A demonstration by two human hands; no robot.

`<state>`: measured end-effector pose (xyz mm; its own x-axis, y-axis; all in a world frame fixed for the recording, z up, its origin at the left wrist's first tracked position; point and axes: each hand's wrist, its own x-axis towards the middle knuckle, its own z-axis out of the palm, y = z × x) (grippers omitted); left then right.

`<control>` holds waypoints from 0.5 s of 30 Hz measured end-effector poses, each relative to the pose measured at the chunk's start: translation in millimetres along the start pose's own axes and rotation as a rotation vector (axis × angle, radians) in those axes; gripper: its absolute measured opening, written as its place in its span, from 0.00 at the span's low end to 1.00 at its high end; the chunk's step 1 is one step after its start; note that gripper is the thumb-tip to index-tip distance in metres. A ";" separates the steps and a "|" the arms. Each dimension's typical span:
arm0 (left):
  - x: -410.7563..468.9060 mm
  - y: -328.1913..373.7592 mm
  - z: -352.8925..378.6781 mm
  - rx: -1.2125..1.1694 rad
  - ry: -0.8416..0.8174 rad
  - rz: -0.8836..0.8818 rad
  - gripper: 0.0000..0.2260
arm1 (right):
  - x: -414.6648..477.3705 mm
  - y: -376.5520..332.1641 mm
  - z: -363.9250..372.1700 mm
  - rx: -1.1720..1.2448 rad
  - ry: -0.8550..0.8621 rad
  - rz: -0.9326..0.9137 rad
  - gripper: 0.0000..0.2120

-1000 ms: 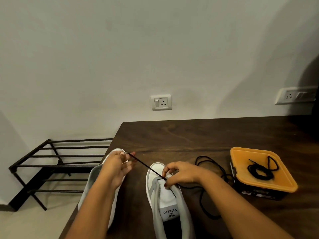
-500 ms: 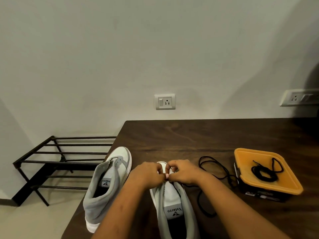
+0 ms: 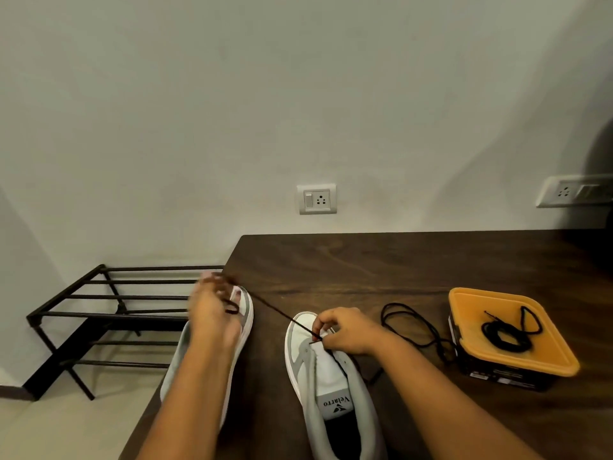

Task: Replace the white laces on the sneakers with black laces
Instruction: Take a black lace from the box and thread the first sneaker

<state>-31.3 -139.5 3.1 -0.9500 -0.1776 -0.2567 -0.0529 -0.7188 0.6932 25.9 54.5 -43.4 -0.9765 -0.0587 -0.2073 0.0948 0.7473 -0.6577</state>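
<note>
Dark table (image 3: 398, 267) against pale wall (image 3: 298, 94); left hand (image 3: 212, 307), right hand (image 3: 348, 330) pinching taut black lace (image 3: 275, 312).

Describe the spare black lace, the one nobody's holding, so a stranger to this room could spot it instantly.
Find the dark wooden table, then the orange-lidded box on its right side. The spare black lace lies coiled on that lid; the other black lace runs loose over the tabletop to the sneaker being threaded.
</note>
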 end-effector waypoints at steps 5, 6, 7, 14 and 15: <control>12.1 18.7 -23.9 -0.023 0.101 -0.011 0.16 | 0.4 1.1 -0.9 0.010 0.013 -0.003 0.10; 9.1 10.9 -24.3 0.271 0.066 0.018 0.14 | 0.9 0.6 -0.8 0.011 0.008 -0.004 0.10; 6.2 -1.0 -22.4 0.582 -0.024 0.070 0.12 | 1.1 0.9 -1.4 0.012 0.004 -0.003 0.09; -16.3 -62.6 -0.6 2.040 -0.807 0.264 0.14 | 3.9 5.3 -2.4 0.007 0.023 -0.003 0.07; -17.7 -64.8 0.9 2.080 -0.776 0.296 0.15 | 4.2 5.8 -1.8 0.008 0.029 -0.007 0.07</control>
<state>-11.3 -89.2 -36.7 -0.8612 0.4783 -0.1720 0.4149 0.8570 0.3057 21.9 59.8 -46.7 -0.9824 -0.0440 -0.1818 0.0898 0.7414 -0.6650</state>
